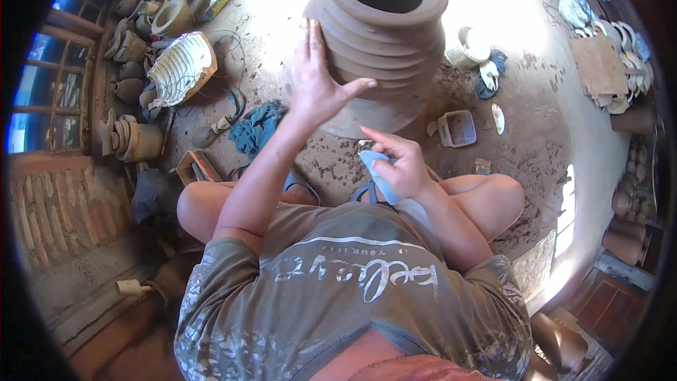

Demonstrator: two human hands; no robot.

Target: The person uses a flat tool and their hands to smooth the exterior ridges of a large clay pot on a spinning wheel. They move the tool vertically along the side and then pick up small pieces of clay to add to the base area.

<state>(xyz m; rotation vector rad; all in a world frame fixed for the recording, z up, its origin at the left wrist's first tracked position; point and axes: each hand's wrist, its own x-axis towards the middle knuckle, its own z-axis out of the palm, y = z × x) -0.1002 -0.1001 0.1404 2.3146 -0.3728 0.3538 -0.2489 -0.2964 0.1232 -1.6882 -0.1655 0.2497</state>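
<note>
Clay, still brown and unfired by the look of it, forms the large ribbed pot [384,35] that stands upright on the dirt floor [522,99] just beyond the person's crossed knees. Its long axis runs vertically and its wide round mouth opens upward, toward the camera. It looks heavy and, if still damp, soft enough to dent, so I judge it best handled with flat palms low on the body, not by the flared rim.

Flat against the pot's left wall lies the left hand [315,77], fingers stretched apart and thumb pressing a lower rib; it grips nothing. Nearer the body, just short of the pot's base, the right hand [398,162] is pinched closed on a pale blue strip [377,173], perhaps a rib tool or cloth; which cannot be told.

Left of the pot lies a crumpled blue rag [257,127]. To the right sit a small square tub [457,128] and a white cup [469,46]. Finished pots [134,137] crowd the far left.
</note>
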